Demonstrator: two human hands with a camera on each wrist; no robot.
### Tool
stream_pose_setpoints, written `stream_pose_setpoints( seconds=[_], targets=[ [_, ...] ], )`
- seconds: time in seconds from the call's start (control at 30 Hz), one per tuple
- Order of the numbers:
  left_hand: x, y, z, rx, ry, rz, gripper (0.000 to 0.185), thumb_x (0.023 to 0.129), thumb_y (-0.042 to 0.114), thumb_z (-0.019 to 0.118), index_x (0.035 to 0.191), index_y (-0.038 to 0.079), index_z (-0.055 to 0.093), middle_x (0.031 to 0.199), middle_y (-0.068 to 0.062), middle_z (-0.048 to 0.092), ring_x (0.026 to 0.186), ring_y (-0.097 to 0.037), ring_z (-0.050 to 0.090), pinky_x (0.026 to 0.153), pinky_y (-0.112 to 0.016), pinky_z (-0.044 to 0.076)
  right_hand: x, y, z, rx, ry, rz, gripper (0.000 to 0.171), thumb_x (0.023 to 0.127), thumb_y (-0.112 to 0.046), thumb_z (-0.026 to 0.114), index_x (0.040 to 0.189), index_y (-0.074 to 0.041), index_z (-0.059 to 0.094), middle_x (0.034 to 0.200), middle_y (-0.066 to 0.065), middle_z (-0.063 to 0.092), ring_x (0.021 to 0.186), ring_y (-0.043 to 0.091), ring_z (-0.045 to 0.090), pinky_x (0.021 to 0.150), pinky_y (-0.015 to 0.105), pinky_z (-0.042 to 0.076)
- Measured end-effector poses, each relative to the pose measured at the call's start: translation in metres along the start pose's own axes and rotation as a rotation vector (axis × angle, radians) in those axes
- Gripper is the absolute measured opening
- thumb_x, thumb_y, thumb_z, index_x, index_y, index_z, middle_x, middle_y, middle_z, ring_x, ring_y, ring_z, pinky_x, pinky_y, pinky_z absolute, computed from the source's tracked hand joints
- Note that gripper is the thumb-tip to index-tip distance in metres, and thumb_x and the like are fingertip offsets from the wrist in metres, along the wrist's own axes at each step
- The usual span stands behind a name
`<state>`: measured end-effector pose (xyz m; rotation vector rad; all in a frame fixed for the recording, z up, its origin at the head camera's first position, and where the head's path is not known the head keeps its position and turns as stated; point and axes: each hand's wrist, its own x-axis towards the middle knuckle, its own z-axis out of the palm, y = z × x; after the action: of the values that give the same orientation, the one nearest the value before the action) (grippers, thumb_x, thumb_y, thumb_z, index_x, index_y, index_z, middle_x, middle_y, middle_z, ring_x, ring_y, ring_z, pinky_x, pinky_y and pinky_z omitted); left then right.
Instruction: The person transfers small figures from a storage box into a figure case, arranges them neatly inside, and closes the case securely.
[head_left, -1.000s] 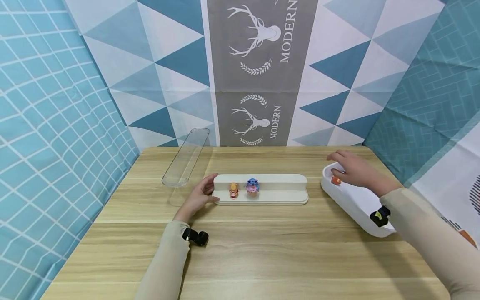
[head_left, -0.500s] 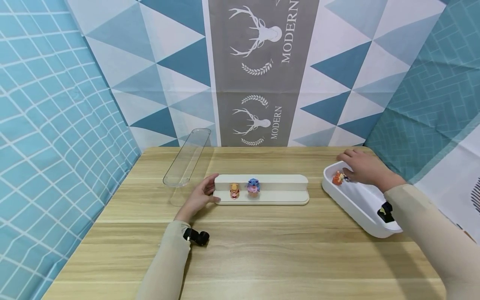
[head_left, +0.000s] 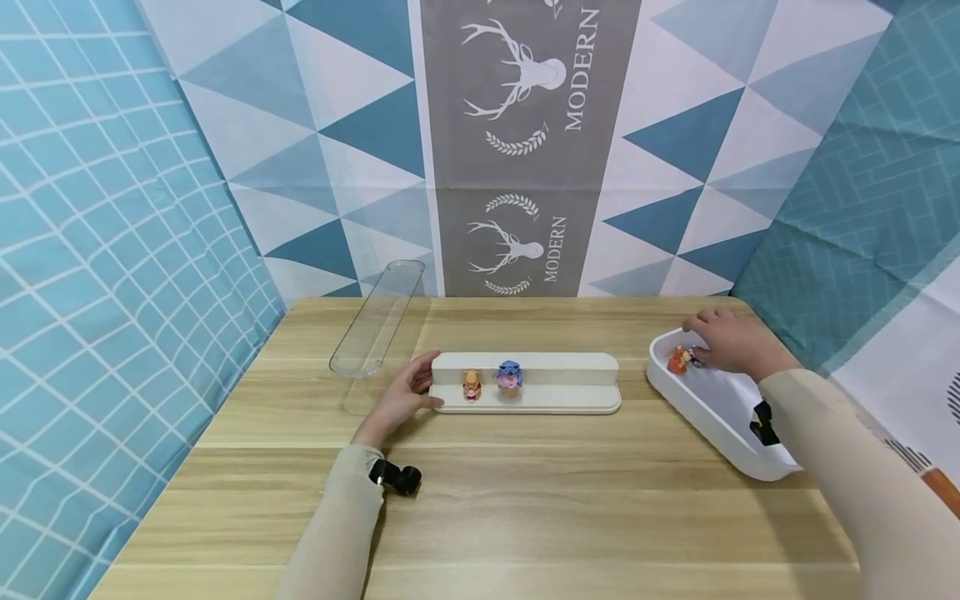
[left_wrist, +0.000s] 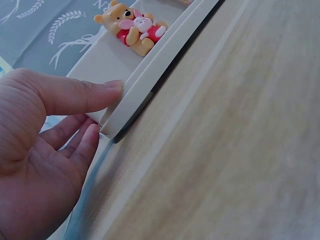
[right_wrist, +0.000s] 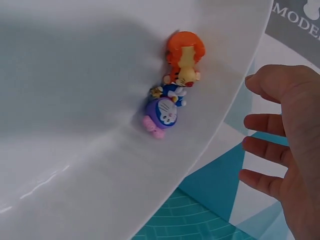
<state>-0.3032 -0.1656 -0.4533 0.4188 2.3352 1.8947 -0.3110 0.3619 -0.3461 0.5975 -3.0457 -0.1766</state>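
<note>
My left hand (head_left: 401,396) grips the left end of a cream two-step display stand (head_left: 570,397), its thumb (left_wrist: 95,95) over the lower step's edge. On that step sit a yellow bear figurine (left_wrist: 130,27) hugging a small pink one, and a blue figurine (head_left: 509,379) with dark glasses. My right hand (head_left: 733,340) hovers at the far end of a white bin (head_left: 693,427), fingers loosely bent with nothing between them. Inside the bin, an orange tiger-like figurine (right_wrist: 186,57) and a blue-and-purple cat-faced figurine (right_wrist: 164,110) lie against each other by the wall.
A long clear plastic cover (head_left: 378,321) stands at the back left, behind my left hand. The wooden table (head_left: 540,508) meets patterned cloth walls at the back and sides.
My right hand has shifted slightly right over the bin, and both figurines in it now show, where only a bit of orange showed before. My left hand keeps its hold on the stand.
</note>
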Motion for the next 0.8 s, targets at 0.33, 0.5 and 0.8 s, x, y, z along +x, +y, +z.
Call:
stream_pose_setpoints(
  seconds=[0.33, 0.5, 0.8],
  targets=[
    [-0.001, 0.001, 0.001, -0.013, -0.013, -0.001, 0.087, 0.077, -0.023, 0.066, 0.154, 0.001, 0.032, 0.146, -0.028, 0.042, 0.135, -0.042, 0.041, 0.115, -0.049, 0.034, 0.002, 0.003, 0.021, 0.017, -0.01, -0.006, 0.035, 0.087, -0.014, 0.074, 0.118, -0.001, 0.065, 0.11, 0.025, 0.061, 0.106, 0.048, 0.054, 0.093, 0.071, 0.042],
    [-0.002, 0.0, 0.001, -0.016, -0.014, -0.011, 0.087, 0.077, -0.023, 0.066, 0.154, 0.002, 0.033, 0.147, -0.027, 0.042, 0.136, -0.042, 0.041, 0.114, -0.048, 0.034, 0.003, 0.004, 0.028, 0.003, 0.014, -0.04, 0.035, 0.086, -0.012, 0.074, 0.118, -0.002, 0.066, 0.105, 0.021, 0.061, 0.101, 0.045, 0.055, 0.089, 0.069, 0.045],
    [-0.001, 0.0, 0.001, -0.021, -0.01, -0.006, 0.088, 0.077, -0.024, 0.066, 0.154, 0.002, 0.032, 0.146, -0.027, 0.042, 0.135, -0.042, 0.041, 0.115, -0.049, 0.034, 0.006, 0.004, 0.039, 0.03, 0.034, -0.087, 0.036, 0.084, -0.006, 0.073, 0.119, -0.003, 0.067, 0.112, 0.023, 0.062, 0.104, 0.046, 0.055, 0.089, 0.069, 0.045]
  ],
)
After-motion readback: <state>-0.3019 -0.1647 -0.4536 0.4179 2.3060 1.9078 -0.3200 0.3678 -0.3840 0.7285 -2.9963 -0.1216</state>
